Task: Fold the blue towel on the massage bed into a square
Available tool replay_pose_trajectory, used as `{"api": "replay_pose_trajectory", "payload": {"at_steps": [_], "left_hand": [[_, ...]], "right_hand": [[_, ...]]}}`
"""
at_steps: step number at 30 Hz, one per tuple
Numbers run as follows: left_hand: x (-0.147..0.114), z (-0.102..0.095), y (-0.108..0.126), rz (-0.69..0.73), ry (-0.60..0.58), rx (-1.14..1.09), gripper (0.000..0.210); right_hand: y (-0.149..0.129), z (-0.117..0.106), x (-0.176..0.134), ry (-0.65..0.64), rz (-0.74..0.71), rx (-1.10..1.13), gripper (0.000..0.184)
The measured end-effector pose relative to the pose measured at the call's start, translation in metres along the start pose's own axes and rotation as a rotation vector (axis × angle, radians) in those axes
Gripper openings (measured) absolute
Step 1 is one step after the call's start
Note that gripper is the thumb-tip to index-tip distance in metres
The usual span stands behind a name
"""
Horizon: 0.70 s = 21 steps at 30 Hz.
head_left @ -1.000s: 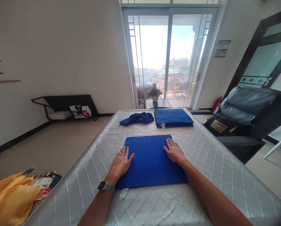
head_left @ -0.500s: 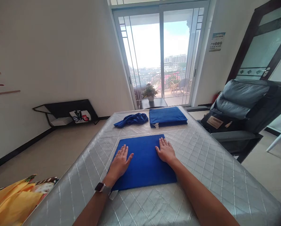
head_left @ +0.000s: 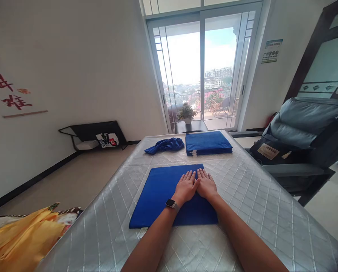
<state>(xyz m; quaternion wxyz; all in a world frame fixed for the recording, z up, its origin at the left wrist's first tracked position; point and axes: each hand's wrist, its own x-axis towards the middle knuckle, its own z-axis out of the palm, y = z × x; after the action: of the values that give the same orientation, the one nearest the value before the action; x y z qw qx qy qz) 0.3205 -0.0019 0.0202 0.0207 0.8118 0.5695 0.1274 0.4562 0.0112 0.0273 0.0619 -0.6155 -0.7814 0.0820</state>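
A folded blue cloth (head_left: 157,200) lies flat on the quilted silver mattress (head_left: 242,204) in front of me. My left hand (head_left: 186,187) rests flat on its right half, fingers stretched out. Beside it, my right hand (head_left: 206,184) lies palm down along the cloth's right edge, and the left thumb touches or nearly touches it. Neither hand grips anything. Farther back sit a neat stack of folded blue cloths (head_left: 208,142) and, left of that, a crumpled blue cloth (head_left: 166,145). A white tag (head_left: 142,232) pokes out at the front cloth's near edge.
A dark recliner (head_left: 299,128) with a black bag (head_left: 271,151) stands right of the mattress. Yellow fabric (head_left: 27,238) is piled at lower left. Behind the mattress are a potted plant (head_left: 187,112) on a chair and a sliding glass door (head_left: 201,68).
My left hand has slid right across the blue cloth, from its left side to beside my right hand. The right hand stays near the right edge. The view has turned slightly left.
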Motion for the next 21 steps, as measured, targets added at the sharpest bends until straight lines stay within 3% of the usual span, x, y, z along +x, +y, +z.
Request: {"api": "replay_pose_trajectory", "payload": {"at_steps": [4,9,12,15,21], "left_hand": [[-0.018,-0.007,-0.044,-0.061,-0.013,0.092,0.071],[-0.048,-0.027,-0.123,-0.276,-0.044,0.183,0.072],[-0.061,-0.031,-0.154,-0.359,-0.012,0.227,0.073],[-0.066,-0.028,-0.165,-0.413,0.027,0.221,0.078],[-0.063,-0.025,-0.161,-0.421,0.054,0.218,0.082]], "right_hand": [[-0.003,-0.001,0.001,0.005,0.043,0.030,0.070],[-0.004,-0.003,0.000,-0.004,0.051,0.038,0.070],[-0.004,-0.005,0.000,-0.010,0.053,0.024,0.070],[-0.005,-0.006,0.000,-0.032,0.063,0.009,0.070],[-0.008,-0.009,-0.001,-0.049,0.073,-0.031,0.070]]}}
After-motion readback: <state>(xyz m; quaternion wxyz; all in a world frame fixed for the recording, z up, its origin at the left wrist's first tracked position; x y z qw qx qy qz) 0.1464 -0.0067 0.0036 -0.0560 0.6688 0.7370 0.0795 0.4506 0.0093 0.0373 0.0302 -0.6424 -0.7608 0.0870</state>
